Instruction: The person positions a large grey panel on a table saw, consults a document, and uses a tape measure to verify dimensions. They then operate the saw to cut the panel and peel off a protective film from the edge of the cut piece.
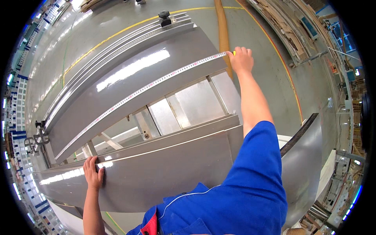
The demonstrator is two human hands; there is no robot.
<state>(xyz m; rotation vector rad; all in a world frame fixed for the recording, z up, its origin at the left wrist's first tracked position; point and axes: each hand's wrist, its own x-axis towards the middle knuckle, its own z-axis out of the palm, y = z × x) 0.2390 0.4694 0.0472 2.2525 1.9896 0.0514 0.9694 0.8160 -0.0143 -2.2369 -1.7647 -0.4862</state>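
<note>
In my right hand (241,62), at the far right, is a tape measure (234,53); my fingers close round its case and only a bit of yellow shows. Its white blade (152,83) runs out to the left across a long grey glossy panel (184,49), ending near that panel's left end. My left hand (93,173) lies on a nearer grey panel (164,168), fingers stretched to its far edge and thumb apart. This panel lies over another grey board (211,127).
Between the panels a gap shows the machine's metal frame (184,103). Silver rails (117,56) with a black knob (164,17) line the far side. A yellow hose (221,27) crosses the floor. At right stand a curved-looking grey sheet (301,168) and stacked boards (280,29).
</note>
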